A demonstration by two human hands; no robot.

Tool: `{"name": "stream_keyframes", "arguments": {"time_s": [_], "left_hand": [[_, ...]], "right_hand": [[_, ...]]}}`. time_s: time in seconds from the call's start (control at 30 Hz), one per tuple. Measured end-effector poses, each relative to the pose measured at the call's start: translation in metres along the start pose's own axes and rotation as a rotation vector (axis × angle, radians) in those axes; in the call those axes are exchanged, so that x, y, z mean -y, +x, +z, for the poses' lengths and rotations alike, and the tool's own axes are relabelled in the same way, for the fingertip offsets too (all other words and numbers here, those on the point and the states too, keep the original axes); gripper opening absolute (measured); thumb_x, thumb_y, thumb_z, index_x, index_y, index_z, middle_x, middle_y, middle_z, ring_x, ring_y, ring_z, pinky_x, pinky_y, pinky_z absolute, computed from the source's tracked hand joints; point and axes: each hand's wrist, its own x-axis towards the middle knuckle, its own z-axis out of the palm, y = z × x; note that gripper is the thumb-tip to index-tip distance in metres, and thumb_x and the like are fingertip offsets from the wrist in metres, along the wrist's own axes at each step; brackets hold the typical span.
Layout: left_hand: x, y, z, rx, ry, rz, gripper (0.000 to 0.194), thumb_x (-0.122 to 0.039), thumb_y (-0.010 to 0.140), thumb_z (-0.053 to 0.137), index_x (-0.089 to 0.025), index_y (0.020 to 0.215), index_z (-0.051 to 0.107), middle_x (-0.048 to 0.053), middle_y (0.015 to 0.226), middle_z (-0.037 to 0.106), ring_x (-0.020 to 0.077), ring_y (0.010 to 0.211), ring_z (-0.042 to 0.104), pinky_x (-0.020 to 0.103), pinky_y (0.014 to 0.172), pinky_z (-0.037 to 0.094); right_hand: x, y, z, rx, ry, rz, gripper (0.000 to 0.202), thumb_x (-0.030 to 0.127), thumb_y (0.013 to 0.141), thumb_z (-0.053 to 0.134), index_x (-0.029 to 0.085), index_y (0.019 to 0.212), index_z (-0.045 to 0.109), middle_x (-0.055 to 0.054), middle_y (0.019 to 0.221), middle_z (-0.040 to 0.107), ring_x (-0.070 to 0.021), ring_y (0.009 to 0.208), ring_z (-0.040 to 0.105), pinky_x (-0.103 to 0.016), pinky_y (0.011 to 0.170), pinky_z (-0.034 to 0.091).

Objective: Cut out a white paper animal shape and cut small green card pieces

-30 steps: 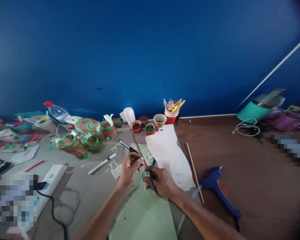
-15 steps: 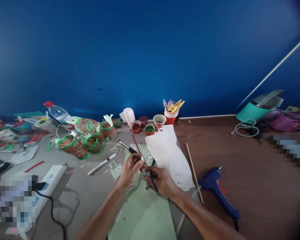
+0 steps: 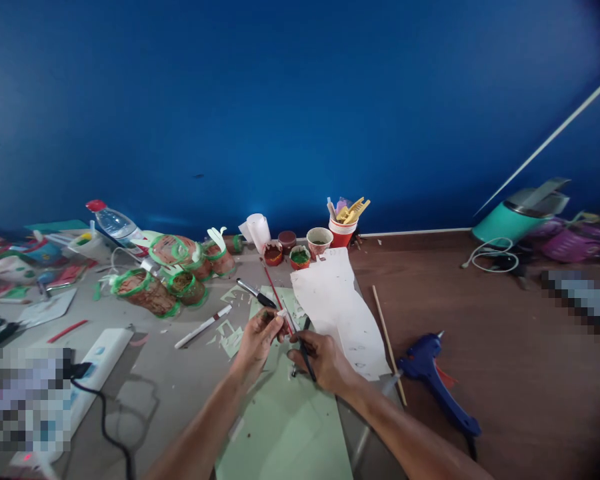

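My left hand (image 3: 259, 337) is closed in a pinch on a small whitish piece (image 3: 281, 315) above the green sheet (image 3: 290, 427). Close beside it, my right hand (image 3: 323, 360) grips a slim tool with a black handle (image 3: 307, 360); its narrow front end points up toward the left fingertips, and its kind is too small to tell. A thin red stick (image 3: 273, 283) lies just beyond the fingers. Near the left hand are a black-and-silver pen-like tool (image 3: 255, 292), a white marker (image 3: 203, 327) and light green paper scraps (image 3: 230, 339).
White paper (image 3: 337, 307) lies right of my hands, with a wooden stick (image 3: 389, 343) and a blue glue gun (image 3: 437, 380) beyond. Paint cups (image 3: 300, 257) stand at the back. Green-rimmed brown pots (image 3: 147, 293), a bottle (image 3: 115, 223) and a power strip (image 3: 97, 367) are left.
My left hand has shifted very slightly to the left with the whitish piece. My right hand keeps its hold on the black-handled tool, almost still.
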Motion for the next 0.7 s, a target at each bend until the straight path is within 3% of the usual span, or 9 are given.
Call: {"name": "stream_keyframes", "arguments": {"time_s": [0.7], "left_hand": [[0.0057, 0.003, -0.0057, -0.021, -0.007, 0.034, 0.027, -0.039, 0.076, 0.068, -0.016, 0.071, 0.056, -0.003, 0.057, 0.055, 0.0077, 0.051, 0.047, 0.022, 0.054, 0.036]], "right_hand": [[0.0031, -0.0015, -0.0019, 0.026, 0.036, -0.003, 0.028, 0.041, 0.08, 0.061, 0.013, 0.085, 0.061, 0.005, 0.057, 0.039, -0.0074, 0.052, 0.033, -0.02, 0.045, 0.026]]}}
